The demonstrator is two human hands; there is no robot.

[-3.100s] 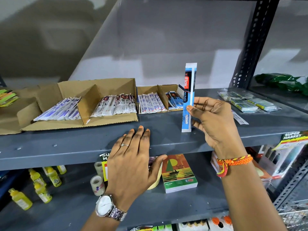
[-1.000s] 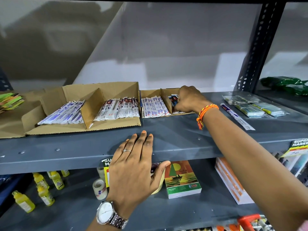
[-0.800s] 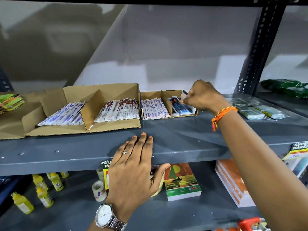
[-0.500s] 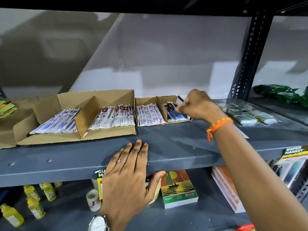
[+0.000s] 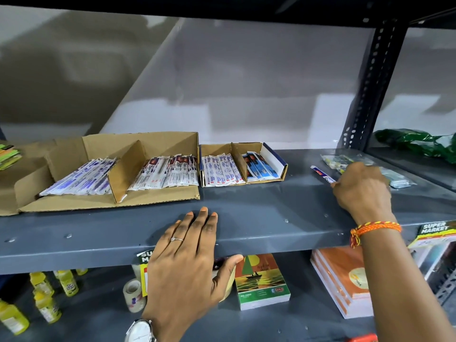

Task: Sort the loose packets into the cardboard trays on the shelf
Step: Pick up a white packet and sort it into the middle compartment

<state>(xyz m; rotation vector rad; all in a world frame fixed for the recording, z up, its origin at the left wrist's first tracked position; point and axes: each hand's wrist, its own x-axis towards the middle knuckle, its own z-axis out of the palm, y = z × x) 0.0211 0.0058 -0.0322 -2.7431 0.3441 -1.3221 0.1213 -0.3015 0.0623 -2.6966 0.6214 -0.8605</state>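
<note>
At right of frame, 1 thin loose packet (image 5: 322,173) is pinched at its near end by the right hand (image 5: 361,191). It is judged light and flexible. The left hand (image 5: 187,257) is laid flat and empty on the shelf (image 5: 271,218) edge.

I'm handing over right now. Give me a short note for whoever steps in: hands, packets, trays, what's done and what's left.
Left hand: flat and open on the front edge of the grey metal shelf, holding nothing.
Right hand: reaching onto the shelf at the right, fingers at the loose white pen packet; whether it is gripped cannot be seen.
Trays: the large brown cardboard tray holds two rows of packets; the small cardboard tray holds white packets on its left side and blue packets on its right side.
Left: the loose white packet, then the clear-wrapped packs lying behind the right hand.
</note>
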